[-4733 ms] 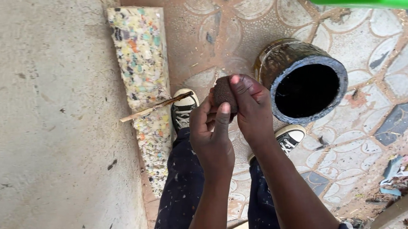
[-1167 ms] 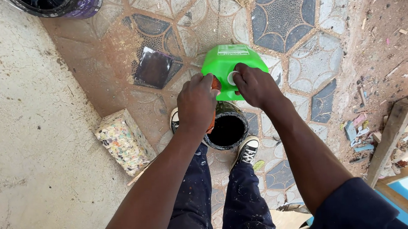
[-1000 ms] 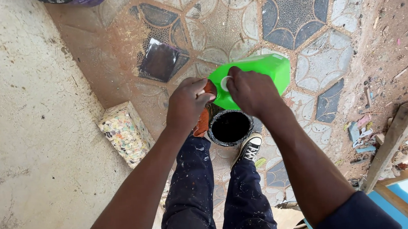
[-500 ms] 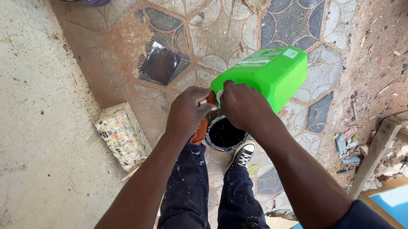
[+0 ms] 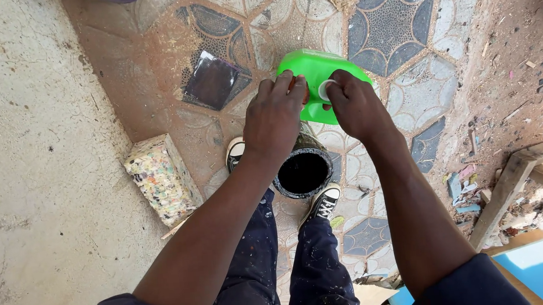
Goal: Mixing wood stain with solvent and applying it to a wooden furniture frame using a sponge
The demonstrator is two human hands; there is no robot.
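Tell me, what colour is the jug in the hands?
Bright green, with a white neck opening. The head view shows the jug best, held above a dark can.

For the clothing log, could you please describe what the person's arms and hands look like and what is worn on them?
Both hands, left hand and right hand, are bare: no gloves, rings or watch show. The forearms are bare too. Dark navy sleeves are pushed up to about the elbows on both arms. No markings or tattoos can be made out.
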